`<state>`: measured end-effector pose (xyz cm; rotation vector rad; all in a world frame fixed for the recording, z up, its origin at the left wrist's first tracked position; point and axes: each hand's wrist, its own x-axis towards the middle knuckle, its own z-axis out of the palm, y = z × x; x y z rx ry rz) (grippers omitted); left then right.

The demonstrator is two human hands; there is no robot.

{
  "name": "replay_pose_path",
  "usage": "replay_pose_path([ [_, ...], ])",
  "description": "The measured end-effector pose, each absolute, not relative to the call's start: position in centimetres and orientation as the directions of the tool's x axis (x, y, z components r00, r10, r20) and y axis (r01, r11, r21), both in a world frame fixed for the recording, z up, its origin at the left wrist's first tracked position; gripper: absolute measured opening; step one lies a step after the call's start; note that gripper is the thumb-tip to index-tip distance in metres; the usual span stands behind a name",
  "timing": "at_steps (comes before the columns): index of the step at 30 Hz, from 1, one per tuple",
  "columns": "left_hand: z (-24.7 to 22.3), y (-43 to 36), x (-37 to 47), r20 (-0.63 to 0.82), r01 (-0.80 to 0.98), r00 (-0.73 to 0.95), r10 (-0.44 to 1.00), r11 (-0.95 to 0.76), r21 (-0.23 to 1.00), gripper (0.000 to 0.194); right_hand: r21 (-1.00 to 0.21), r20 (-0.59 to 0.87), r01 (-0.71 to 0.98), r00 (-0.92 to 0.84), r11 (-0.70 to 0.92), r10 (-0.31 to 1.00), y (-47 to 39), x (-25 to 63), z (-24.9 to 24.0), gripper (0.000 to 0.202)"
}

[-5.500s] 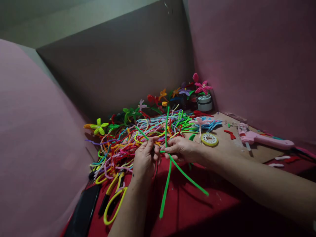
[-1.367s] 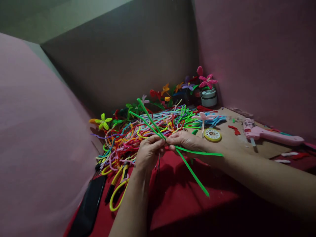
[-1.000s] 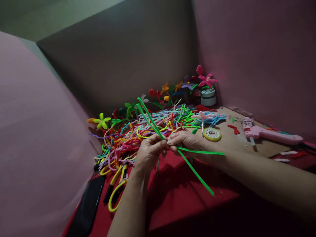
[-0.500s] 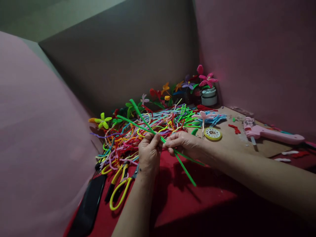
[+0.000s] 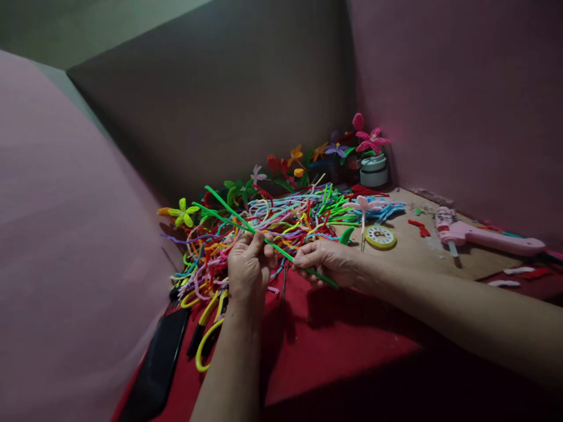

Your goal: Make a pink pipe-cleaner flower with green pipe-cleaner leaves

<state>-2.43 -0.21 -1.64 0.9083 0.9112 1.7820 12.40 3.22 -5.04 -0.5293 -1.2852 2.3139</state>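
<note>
Two green pipe cleaners (image 5: 281, 251) run between my hands, lying close together there. Past my left hand (image 5: 251, 261) their far ends spread apart in a narrow V. Thumb and fingers of that hand pinch them near the middle. My right hand (image 5: 323, 261) is closed around them further along, and a short green end sticks out below its fingers. Behind both hands lies a large heap of colourful pipe cleaners (image 5: 264, 217). Yellow-handled scissors (image 5: 204, 346) rest beside my left forearm, partly covered by it.
Pipe-cleaner flowers, among them a pink one (image 5: 372, 140), stand along the back. A pink glue gun (image 5: 497, 237) lies on a brown board (image 5: 417, 258) at right, near a round yellow-rimmed spool (image 5: 380, 237). A black phone-like slab (image 5: 156, 363) lies at the left edge.
My left hand has moved left, widening the gap between my hands. The pipe cleaners have shifted toward the upper left, and their near ends now lie close together instead of spread.
</note>
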Motion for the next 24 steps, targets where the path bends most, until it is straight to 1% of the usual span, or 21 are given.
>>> replay_pose_path([
  [4, -1.3, -0.2, -3.5, 0.244, -0.349, -0.417, 0.875, -0.402, 0.847, 0.026, -0.89, -0.124, -0.158, -0.82, -0.428, 0.559, 3.0, 12.0, -5.3, 0.016],
  [6, -1.3, -0.2, -3.9, 0.256, -0.32, -0.46, 0.85, -0.428, 0.845, 0.026, -0.93, -0.072, -0.174, -0.778, -0.324, 0.625, 2.8, 11.9, -5.5, 0.018],
  [8, -1.4, -0.1, -4.0, 0.258, -0.305, -0.486, 0.835, -0.439, 0.845, 0.026, -0.975, 0.001, -0.153, -0.731, -0.162, 0.682, 2.6, 11.9, -5.4, 0.02],
  [10, -1.5, -0.1, -4.0, 0.26, -0.317, -0.473, 0.842, -0.438, 0.841, 0.026, -0.993, 0.058, -0.109, -0.762, -0.039, 0.645, 2.6, 12.2, -5.1, 0.023],
  [11, -1.5, -0.1, -3.8, 0.259, -0.33, -0.45, 0.855, -0.429, 0.841, 0.026, -0.994, 0.072, -0.105, -0.806, -0.022, 0.588, 2.6, 12.4, -4.9, 0.023],
  [13, -1.6, -0.1, -3.5, 0.241, -0.36, -0.362, 0.901, -0.373, 0.855, 0.025, -0.985, 0.108, -0.159, -0.879, -0.073, 0.464, 2.8, 12.7, -4.6, 0.025],
  [14, -1.7, -0.2, -3.2, 0.218, -0.369, -0.299, 0.929, -0.323, 0.872, 0.023, -0.971, 0.133, -0.204, -0.895, -0.125, 0.425, 2.9, 12.9, -4.4, 0.029],
  [15, -1.8, -0.3, -2.9, 0.183, -0.369, -0.236, 0.954, -0.262, 0.892, 0.021, -0.951, 0.16, -0.253, -0.895, -0.178, 0.417, 3.1, 12.9, -4.4, 0.033],
  [17, -1.9, -0.5, -2.3, 0.111, -0.363, -0.143, 0.983, -0.156, 0.919, 0.019, -0.908, 0.197, -0.338, -0.865, -0.246, 0.462, 3.4, 12.8, -4.5, 0.035],
  [19, -2.1, -0.7, -1.6, 0.062, -0.357, -0.128, 0.99, -0.104, 0.928, 0.023, -0.879, 0.212, -0.406, -0.802, -0.25, 0.558, 3.6, 12.5, -4.7, 0.028],
  [21, -2.2, -0.7, -1.1, 0.047, -0.353, -0.14, 0.989, -0.094, 0.931, 0.026, -0.861, 0.199, -0.442, -0.747, -0.251, 0.634, 3.7, 12.3, -5.0, 0.022],
  [24, -2.4, -0.7, -0.7, 0.054, -0.34, -0.119, 0.991, -0.092, 0.936, 0.024, -0.835, 0.134, -0.449, -0.726, -0.318, 0.675, 3.6, 12.1, -5.0, 0.019],
])
